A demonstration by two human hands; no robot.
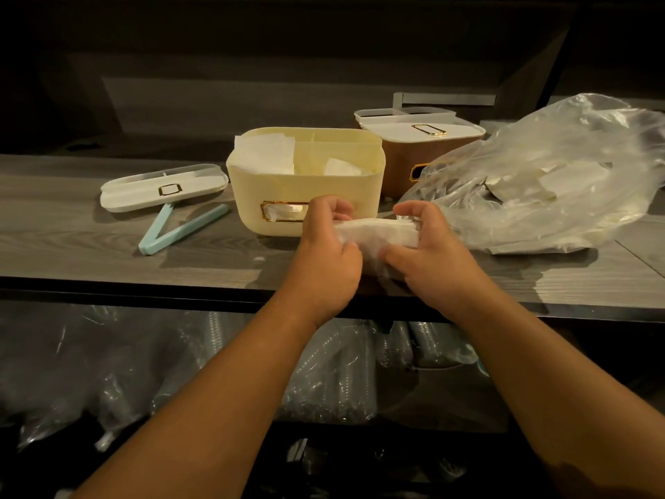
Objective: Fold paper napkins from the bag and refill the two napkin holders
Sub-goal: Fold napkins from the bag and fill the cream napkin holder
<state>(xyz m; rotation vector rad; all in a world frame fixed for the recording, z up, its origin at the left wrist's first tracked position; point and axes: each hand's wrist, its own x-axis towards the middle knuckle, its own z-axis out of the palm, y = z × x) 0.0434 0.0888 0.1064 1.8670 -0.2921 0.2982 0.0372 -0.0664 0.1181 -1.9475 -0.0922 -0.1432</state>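
both hands, left hand and right hand, pinch a folded napkin between them, just before the cream holder.

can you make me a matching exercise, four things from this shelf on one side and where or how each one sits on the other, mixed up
Things:
1. cream napkin holder
2. brown napkin holder
3. blue clip
4. napkin stack

States:
A. lid on
B. gripped by left hand and right hand
C. open, napkins inside, loose lid lying to its left
D. flat on the shelf in front of the loose lid

Pairs: 1-C, 2-A, 3-D, 4-B
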